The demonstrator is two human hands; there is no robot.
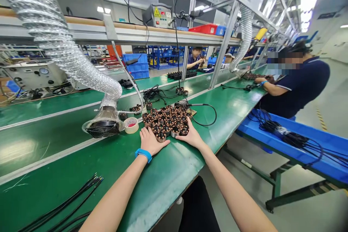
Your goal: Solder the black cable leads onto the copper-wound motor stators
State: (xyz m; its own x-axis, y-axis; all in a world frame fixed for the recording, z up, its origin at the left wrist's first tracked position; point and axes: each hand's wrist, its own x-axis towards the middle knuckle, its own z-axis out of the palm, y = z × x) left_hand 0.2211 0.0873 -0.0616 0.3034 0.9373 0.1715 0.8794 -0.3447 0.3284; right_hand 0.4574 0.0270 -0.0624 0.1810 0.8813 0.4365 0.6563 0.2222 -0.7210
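Note:
A tight cluster of copper-wound motor stators (170, 117) stands on the green bench top. Against its near left side lies my left hand (152, 142), fingers stretched out and thumb spread to the right; a blue band circles that wrist. My right hand (192, 136) rests at the near right side, thumb and fingers apart around the outer stators. Between the two thumbs, one stator (161, 137) juts out at the front. Both palms touch the edge of the cluster, and neither hand is closed around a single piece.
A fume extraction hood (106, 123) on a silver duct and a tape roll (131, 125) stand to the left. Black cables (78, 195) lie front left. A corded tool (185, 104) sits behind the stators. At right are a blue trough (288, 141) and a seated co-worker (301, 79).

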